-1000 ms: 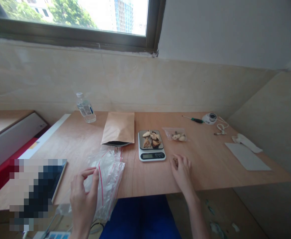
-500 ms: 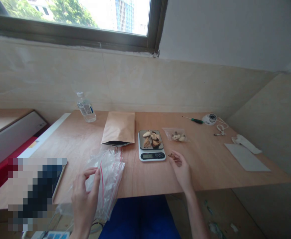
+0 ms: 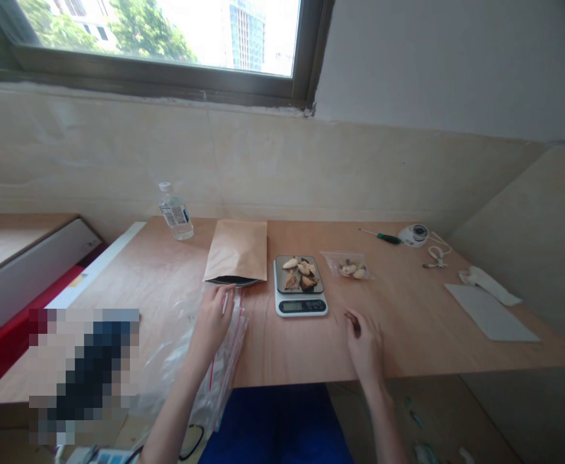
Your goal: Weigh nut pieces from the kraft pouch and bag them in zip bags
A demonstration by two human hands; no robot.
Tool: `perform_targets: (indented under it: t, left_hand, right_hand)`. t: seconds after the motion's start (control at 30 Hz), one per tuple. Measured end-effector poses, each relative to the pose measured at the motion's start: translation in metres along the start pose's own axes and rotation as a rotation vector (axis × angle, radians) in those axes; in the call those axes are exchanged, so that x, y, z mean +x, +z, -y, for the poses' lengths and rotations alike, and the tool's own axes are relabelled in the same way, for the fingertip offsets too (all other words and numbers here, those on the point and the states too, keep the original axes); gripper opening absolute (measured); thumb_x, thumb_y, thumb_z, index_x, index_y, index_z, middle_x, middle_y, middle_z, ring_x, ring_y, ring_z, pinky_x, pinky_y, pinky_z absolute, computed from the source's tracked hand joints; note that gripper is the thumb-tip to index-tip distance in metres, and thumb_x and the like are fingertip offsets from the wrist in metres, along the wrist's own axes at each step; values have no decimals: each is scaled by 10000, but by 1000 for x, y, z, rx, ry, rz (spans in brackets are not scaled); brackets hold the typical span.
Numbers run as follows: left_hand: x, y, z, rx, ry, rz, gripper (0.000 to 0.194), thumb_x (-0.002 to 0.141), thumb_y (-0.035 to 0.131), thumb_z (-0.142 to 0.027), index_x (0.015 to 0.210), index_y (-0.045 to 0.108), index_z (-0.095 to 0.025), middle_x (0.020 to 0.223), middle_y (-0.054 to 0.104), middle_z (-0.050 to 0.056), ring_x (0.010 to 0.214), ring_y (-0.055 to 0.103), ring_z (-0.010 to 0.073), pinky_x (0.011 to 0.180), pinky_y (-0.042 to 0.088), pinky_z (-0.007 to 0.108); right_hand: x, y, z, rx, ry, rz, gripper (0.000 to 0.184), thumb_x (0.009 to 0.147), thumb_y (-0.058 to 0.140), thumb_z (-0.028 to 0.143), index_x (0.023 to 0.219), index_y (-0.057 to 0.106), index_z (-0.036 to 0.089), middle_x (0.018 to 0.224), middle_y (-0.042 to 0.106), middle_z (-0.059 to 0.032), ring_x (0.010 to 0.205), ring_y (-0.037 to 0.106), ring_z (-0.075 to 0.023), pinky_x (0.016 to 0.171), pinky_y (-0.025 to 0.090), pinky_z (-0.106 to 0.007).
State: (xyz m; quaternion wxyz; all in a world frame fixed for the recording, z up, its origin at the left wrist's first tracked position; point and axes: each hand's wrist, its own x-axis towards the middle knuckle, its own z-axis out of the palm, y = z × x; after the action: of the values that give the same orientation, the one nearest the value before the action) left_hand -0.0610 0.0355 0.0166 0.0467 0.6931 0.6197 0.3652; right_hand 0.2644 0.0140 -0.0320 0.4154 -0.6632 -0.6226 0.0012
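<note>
My left hand point(image 3: 214, 317) reaches over the clear zip bags point(image 3: 229, 361) to the open dark mouth of a brown kraft pouch point(image 3: 238, 248). Its fingertips are at the pouch's lower edge, thumb and forefinger slightly apart; I cannot tell if they touch it. Between the fingers of my right hand point(image 3: 368, 341) is a small brown piece point(image 3: 354, 322) that looks like dried mushroom. Left of that hand stands a white kitchen scale point(image 3: 301, 308), with several pale and brown dried mushroom pieces point(image 3: 306, 267) on its plate.
A small clear bag of mushroom pieces point(image 3: 352, 267) lies right of the scale. Farther right are a green-handled screwdriver point(image 3: 388, 238), a white dome camera point(image 3: 415, 235) with its cable, and a white sheet point(image 3: 492, 312). A clear bottle point(image 3: 176, 212) stands at the back left.
My left hand has moved forward and right, from above the zip bags to the pouch's mouth. My right hand, still holding the brown piece, has drawn slightly away from the scale.
</note>
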Motion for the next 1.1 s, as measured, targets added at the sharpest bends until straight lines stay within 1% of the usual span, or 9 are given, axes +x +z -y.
perform_targets:
  t: [0.1,0.17,0.3,0.5,0.6,0.73,0.87,0.97,1.1]
  left_hand:
    - [20,30,11,188,37,112,328,894,306,-171,1122,533,-109,1121,584,157,1056,552,240,920,436,380]
    - [28,44,19,235,36,140,364,861,303,-100,1164,505,-101,1144,575,172,1050,551,250,904,437,397]
    - [40,57,31,311,15,208,356,834,318,-78,1112,540,-90,1095,593,195,1038,553,281,879,428,413]
    - [57,59,28,417,-12,274,314,863,352,-161,1044,609,-162,1097,621,160,1106,519,308,966,345,442]
    - [58,58,24,460,-29,267,324,865,363,-191,1077,604,-143,1145,603,184,1135,494,338,978,315,495]
    - [52,55,21,499,-27,259,322,875,362,-208,1071,608,-143,1144,601,194,1149,482,337,980,302,527]
    - [48,52,20,518,-9,271,348,881,324,-182,1029,621,-78,1062,616,235,1069,540,336,919,364,497]
    - [48,50,18,521,1,282,357,879,307,-166,987,631,-63,1006,633,234,1025,564,337,879,392,471]
    - [51,48,16,513,-18,260,352,862,316,-140,1061,598,-69,1101,611,228,1078,547,324,910,382,447]
  right_hand:
    - [-2,2,-7,-52,-74,-29,309,879,392,294,909,655,136,853,685,-127,808,565,-255,755,436,-388]
    - [-3,3,-8,-58,-98,-38,293,884,398,286,904,650,137,845,681,-122,800,565,-246,751,434,-372]
    - [-4,4,-9,-58,-103,-35,265,883,412,276,916,641,146,848,674,-110,796,563,-238,741,428,-357]
    - [-4,4,-8,-56,-84,-26,258,871,414,263,910,642,150,858,667,-110,809,556,-244,753,422,-369]
    - [-4,3,-7,-37,-69,-9,251,866,419,264,911,639,152,873,665,-111,820,552,-244,753,423,-368]
    - [-4,3,-5,-33,-59,-4,253,864,414,268,915,636,158,878,659,-114,827,547,-248,755,420,-375]
    - [-4,3,-6,-31,-51,-3,264,868,405,282,914,637,165,865,653,-112,816,542,-249,754,416,-380]
    - [-4,4,-6,-34,-49,-4,274,872,398,288,912,639,165,867,652,-113,814,540,-249,750,412,-377]
    - [-4,3,-7,-33,-53,-4,273,876,399,289,909,638,161,879,655,-112,828,543,-246,761,408,-374]
